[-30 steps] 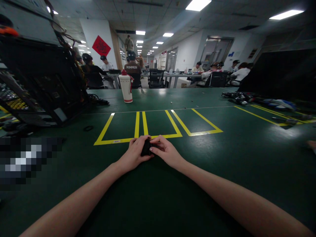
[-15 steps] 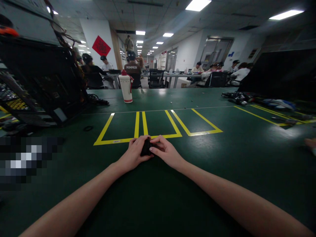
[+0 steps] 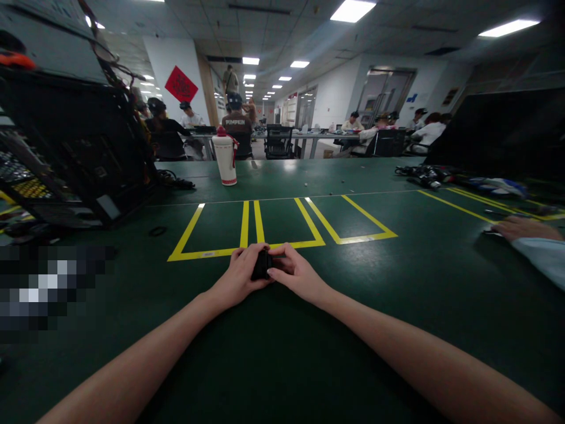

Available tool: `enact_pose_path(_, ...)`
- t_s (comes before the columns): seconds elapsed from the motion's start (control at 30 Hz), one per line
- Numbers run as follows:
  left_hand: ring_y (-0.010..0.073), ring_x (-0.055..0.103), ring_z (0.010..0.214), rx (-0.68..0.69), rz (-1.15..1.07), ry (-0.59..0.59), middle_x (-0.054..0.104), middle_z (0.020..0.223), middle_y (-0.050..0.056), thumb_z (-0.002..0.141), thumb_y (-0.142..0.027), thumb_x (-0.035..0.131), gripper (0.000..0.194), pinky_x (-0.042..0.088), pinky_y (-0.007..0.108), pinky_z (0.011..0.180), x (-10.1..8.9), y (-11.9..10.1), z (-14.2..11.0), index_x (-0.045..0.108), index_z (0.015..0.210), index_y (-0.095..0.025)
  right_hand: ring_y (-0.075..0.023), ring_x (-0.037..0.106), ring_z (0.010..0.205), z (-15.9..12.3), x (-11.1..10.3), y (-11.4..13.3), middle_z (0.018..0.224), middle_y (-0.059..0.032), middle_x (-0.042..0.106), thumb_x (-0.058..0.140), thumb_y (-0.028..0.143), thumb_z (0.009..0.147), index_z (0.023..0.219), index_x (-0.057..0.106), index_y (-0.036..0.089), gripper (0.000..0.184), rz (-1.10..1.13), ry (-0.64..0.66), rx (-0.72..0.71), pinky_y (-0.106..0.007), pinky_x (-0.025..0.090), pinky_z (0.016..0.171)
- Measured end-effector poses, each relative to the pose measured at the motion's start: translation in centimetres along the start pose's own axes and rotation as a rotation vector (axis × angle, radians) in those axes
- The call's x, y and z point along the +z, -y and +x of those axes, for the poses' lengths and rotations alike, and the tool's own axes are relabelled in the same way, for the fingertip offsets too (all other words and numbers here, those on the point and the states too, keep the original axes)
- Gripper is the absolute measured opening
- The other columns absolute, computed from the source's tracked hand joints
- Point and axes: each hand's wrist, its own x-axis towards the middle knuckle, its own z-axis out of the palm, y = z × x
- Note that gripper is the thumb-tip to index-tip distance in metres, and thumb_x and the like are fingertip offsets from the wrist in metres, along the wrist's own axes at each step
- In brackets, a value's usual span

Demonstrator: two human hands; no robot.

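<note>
A small black box-like object (image 3: pixel 262 266) is between my two hands, low over the green table (image 3: pixel 265 359). My left hand (image 3: pixel 244 268) wraps round it from the left, thumb along the near side. From the right, my right hand (image 3: pixel 296 268) grips its other end with thumb and fingers. My fingers cover much of the object, so its exact kind cannot be made out. Just beyond my hands lie frames of yellow tape (image 3: pixel 207 254) stuck to the table.
A white tumbler with a red lid (image 3: pixel 226 159) stands further back. To the left is a black computer case (image 3: pixel 83 159); a black ring (image 3: pixel 158 231) lies near it. Cables (image 3: pixel 424 175) lie at the right, where another person's hand (image 3: pixel 523 228) reaches in.
Another person's hand and pale blue sleeve have come in from the right edge, over the tape there. My hands hold nearly the same place, with the right fingers slightly shifted on the black object.
</note>
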Motion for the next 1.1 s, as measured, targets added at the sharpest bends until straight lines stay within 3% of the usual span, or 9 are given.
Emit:
enact_pose_path(0.2, 0.0243, 0.042, 0.11, 0.002, 0.004, -0.019, 0.044, 0.119, 0.005, 0.074, -0.029, 0.058, 0.054, 0.026, 0.045, 0.096, 0.2, 0.05, 0.09, 0.029, 0.119, -0.025, -0.0171, 0.053, 0.101, 0.12, 0.14, -0.34, 0.102, -0.0018, 0.051, 0.054, 0.021, 0.076, 0.093, 0.048, 0.022, 0.018, -0.024, -0.031, -0.023, -0.037, 0.047, 0.086)
enact_pose_path(0.4, 0.023, 0.043, 0.108, 0.007, 0.013, -0.033, 0.045, 0.117, 0.005, 0.073, -0.029, 0.059, 0.056, 0.026, 0.043, 0.095, 0.46, 0.29, 0.13, 0.028, 0.12, -0.025, -0.0187, 0.051, 0.104, 0.19, 0.0, -0.24, 0.11, -0.0058, 0.05, 0.054, 0.023, 0.076, 0.107, 0.046, 0.021, 0.031, -0.09, -0.052, 0.019, -0.04, 0.044, 0.089)
enact_pose_path(0.87, 0.023, 0.042, 0.111, 0.025, 0.014, -0.022, 0.044, 0.119, 0.005, 0.074, -0.028, 0.058, 0.056, 0.024, 0.043, 0.096, 0.23, 0.1, 0.1, 0.027, 0.12, -0.026, -0.0167, 0.052, 0.103, 0.22, 0.13, -0.53, 0.103, -0.0018, 0.051, 0.054, 0.022, 0.077, 0.092, 0.047, 0.022, 0.017, -0.039, -0.046, -0.031, -0.036, 0.045, 0.088)
enact_pose_path(1.1, 0.0233, 0.042, 0.11, 0.001, 0.003, -0.017, 0.044, 0.119, 0.005, 0.074, -0.029, 0.059, 0.056, 0.026, 0.043, 0.096, 0.28, 0.27, -0.03, 0.027, 0.12, -0.025, -0.0184, 0.049, 0.106, 0.08, -0.03, -0.02, 0.111, -0.0052, 0.05, 0.053, 0.023, 0.077, 0.107, 0.045, 0.022, 0.031, -0.116, -0.05, -0.004, -0.04, 0.042, 0.092)
